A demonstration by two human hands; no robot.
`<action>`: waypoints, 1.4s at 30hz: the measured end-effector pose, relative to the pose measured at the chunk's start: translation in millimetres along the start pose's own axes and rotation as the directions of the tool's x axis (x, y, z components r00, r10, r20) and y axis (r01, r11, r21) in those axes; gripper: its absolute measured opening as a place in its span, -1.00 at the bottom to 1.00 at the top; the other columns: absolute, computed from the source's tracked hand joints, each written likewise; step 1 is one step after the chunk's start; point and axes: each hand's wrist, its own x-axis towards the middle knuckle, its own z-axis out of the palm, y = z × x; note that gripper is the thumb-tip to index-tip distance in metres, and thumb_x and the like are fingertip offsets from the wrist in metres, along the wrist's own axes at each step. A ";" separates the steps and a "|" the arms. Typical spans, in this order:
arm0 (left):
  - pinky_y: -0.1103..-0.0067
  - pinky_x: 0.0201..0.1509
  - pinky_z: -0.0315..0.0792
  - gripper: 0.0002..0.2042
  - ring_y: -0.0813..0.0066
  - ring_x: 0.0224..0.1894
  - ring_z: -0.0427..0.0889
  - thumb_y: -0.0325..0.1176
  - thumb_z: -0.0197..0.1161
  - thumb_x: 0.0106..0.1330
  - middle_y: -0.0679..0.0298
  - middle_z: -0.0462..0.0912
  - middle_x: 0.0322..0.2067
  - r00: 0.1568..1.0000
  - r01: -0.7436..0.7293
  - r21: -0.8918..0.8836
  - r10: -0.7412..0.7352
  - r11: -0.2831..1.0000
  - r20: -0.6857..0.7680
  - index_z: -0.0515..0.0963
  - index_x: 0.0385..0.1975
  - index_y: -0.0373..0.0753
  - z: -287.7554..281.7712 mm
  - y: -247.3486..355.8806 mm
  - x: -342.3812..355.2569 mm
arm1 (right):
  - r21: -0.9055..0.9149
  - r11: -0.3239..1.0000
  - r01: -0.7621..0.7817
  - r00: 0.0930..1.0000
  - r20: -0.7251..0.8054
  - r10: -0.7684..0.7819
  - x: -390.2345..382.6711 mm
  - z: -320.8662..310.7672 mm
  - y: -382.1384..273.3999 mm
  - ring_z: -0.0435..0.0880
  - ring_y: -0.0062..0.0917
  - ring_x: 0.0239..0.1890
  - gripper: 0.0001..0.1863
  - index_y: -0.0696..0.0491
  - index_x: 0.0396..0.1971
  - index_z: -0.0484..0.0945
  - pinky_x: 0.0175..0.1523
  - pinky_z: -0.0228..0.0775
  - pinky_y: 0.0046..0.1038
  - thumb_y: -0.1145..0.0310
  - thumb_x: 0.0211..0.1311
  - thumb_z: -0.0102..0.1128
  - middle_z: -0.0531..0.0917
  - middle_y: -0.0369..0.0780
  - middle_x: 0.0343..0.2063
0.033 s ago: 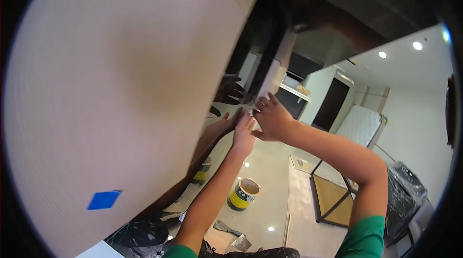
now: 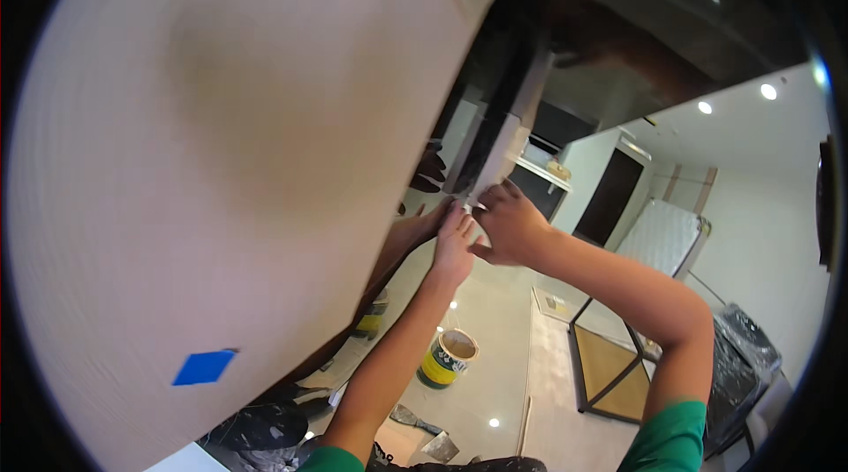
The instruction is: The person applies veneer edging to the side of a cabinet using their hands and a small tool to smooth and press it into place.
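Note:
Both my hands meet at the lower end of a pale narrow strip (image 2: 499, 152), which runs along the edge of a dark glossy panel (image 2: 609, 75). My left hand (image 2: 454, 251) reaches up from below, its fingertips drawn together at a small whitish bit by the strip's end. Coming in from the right, my right hand (image 2: 514, 226) has bent fingers against that same end, with its thumb pointing toward the left hand. What the fingertips grip is too small and partly covered. A large pale board (image 2: 265, 163) fills the left side, bearing a piece of blue tape (image 2: 205, 367).
Below my hands, an open can (image 2: 449, 357) with a yellow and green label stands on the glossy floor. Scrapers (image 2: 440, 446) lie near my legs. To the right are a black-framed piece (image 2: 609, 366), a wrapped mattress (image 2: 658, 238) and a plastic-covered item (image 2: 746, 375).
The pale board and dark panel have shifted slightly right in view. My right hand's fingers have bent inward, closer to the left fingertips, where a small whitish bit now shows.

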 end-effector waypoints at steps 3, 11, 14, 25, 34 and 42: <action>0.30 0.44 -0.18 -0.20 0.37 0.54 -0.22 0.15 0.25 0.26 0.24 -0.06 0.48 0.982 0.037 -0.115 -0.057 0.993 -0.179 0.08 0.46 0.05 40.1 -4.5 10.4 | 0.179 0.984 -0.020 0.999 0.040 0.013 -31.1 -13.5 6.5 0.43 -0.24 0.17 -0.42 0.09 -0.03 0.63 0.34 0.20 -0.23 -0.05 0.08 0.30 0.56 -0.09 0.03; 0.39 0.38 0.05 -0.28 0.50 0.43 0.07 0.04 0.39 0.14 0.38 0.16 0.36 0.860 0.040 -0.204 -0.138 0.978 -0.491 0.24 0.30 0.10 58.4 -1.7 56.2 | 0.232 0.971 -0.051 0.997 0.064 0.037 -68.0 -13.3 18.8 0.46 -0.24 0.14 -0.41 0.10 0.02 0.61 0.24 0.35 -0.25 -0.05 0.11 0.33 0.53 -0.10 0.07; 0.39 0.38 0.06 -0.25 0.50 0.42 0.07 0.08 0.41 0.10 0.36 0.16 0.35 0.876 0.120 -0.145 -0.174 0.982 -0.450 0.25 0.29 0.07 51.6 -0.5 56.2 | 0.312 0.942 -0.125 0.986 0.145 0.083 -78.9 -14.8 19.4 0.44 -0.27 0.16 -0.40 0.08 0.05 0.60 0.25 0.32 -0.23 -0.05 0.12 0.32 0.54 -0.11 0.06; 0.18 0.52 -0.28 0.00 0.24 0.56 -0.38 0.21 0.36 0.11 0.27 -0.27 0.52 0.910 0.223 -0.162 -0.265 0.961 -0.319 -0.09 0.49 0.09 24.4 0.9 53.0 | 0.427 0.885 -0.185 0.971 0.215 0.100 -112.1 11.6 24.5 0.51 -0.26 0.13 -0.39 0.05 0.05 0.60 0.19 0.42 -0.26 -0.10 0.13 0.29 0.56 -0.14 0.07; 0.13 0.51 -0.27 -0.36 0.34 0.56 -0.36 0.08 0.17 0.34 0.39 -0.15 0.52 0.958 0.121 -0.206 -0.169 0.971 -0.234 0.17 0.41 0.20 16.0 -9.2 67.2 | 0.494 0.840 -0.226 0.953 0.292 0.084 -116.4 29.6 11.5 0.51 -0.22 0.16 -0.36 0.05 0.08 0.57 0.16 0.46 -0.22 -0.18 0.20 0.20 0.55 -0.12 0.08; 0.06 0.43 -0.10 -0.65 0.52 0.40 0.12 -0.10 -0.02 0.49 0.48 0.32 0.30 0.923 -0.011 -0.273 -0.096 0.962 -0.373 0.42 0.24 0.19 18.3 -16.7 78.2 | 0.399 0.916 -0.046 0.996 -0.052 0.073 -77.2 10.0 24.3 0.43 -0.20 0.20 -0.36 0.15 0.06 0.55 0.29 0.31 -0.26 -0.02 0.11 0.32 0.53 -0.07 0.07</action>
